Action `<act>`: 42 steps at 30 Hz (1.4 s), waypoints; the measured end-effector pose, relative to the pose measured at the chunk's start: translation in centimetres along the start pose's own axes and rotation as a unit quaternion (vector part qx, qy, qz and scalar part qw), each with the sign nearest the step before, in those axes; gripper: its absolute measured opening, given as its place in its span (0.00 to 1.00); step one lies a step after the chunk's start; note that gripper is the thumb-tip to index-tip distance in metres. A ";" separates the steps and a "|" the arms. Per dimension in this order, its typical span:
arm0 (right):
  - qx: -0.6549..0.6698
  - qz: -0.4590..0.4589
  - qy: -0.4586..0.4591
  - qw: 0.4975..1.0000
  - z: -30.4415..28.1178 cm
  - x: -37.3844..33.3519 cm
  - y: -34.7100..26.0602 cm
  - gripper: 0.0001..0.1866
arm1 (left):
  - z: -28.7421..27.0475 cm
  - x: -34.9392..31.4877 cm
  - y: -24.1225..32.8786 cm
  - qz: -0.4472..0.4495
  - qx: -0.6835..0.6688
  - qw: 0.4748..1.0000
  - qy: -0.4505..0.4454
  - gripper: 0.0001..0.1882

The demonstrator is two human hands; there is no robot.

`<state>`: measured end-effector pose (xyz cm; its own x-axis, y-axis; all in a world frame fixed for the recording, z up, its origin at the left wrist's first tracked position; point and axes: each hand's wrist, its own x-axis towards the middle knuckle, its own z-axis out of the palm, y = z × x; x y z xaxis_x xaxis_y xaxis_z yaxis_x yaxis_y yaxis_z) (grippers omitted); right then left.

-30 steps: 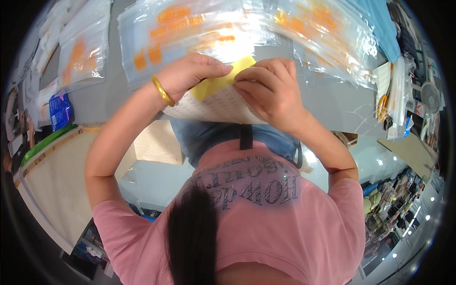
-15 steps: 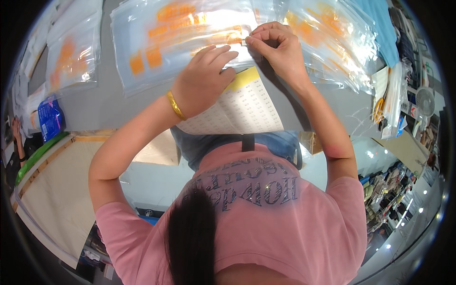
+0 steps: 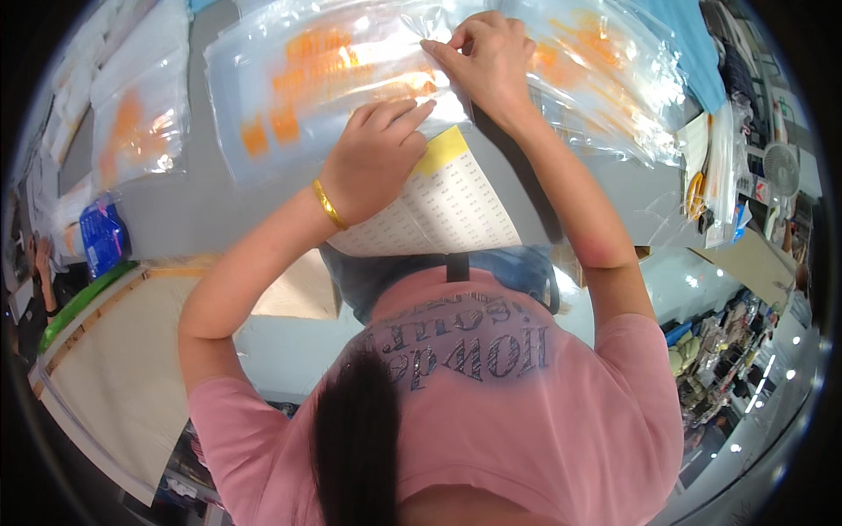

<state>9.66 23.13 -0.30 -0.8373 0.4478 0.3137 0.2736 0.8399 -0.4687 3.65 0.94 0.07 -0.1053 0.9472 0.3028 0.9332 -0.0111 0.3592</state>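
Our right hand (image 3: 487, 61) reaches to the far side of the grey surface (image 3: 202, 206) and pinches, with thumb and fingertips pressed together, the edge of a clear plastic bag with orange contents (image 3: 324, 83). That bag lies flat on the far middle of the surface. Our left hand (image 3: 373, 158), with a gold bangle (image 3: 328, 204) at the wrist, rests on the near edge of the same bag, its fingers loosely curled and pointing toward the right hand; we cannot tell whether it grips anything. Partly under this hand lies a white printed sheet of small labels with a yellow corner (image 3: 447, 202), which runs from the bag toward us and overhangs the near edge of the surface. More clear plastic bags with orange pieces (image 3: 605, 83) lie to the right, overlapping, and another clear bag (image 3: 136, 127) lies at the far left. Farther left, near the edge, sits a blue packet (image 3: 101, 237).
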 end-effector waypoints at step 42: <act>0.154 0.367 -0.071 0.915 -21.2 -0.6 31.2 0.54 | 5.3 18.5 -0.3 -0.113 -0.121 0.967 -0.195 0.17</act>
<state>28.68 55.56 2.40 -0.5398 0.7943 -0.2789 0.6586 0.1922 -0.7275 3.26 20.12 0.92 -0.1162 0.9823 -0.1471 0.7885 0.1813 0.5878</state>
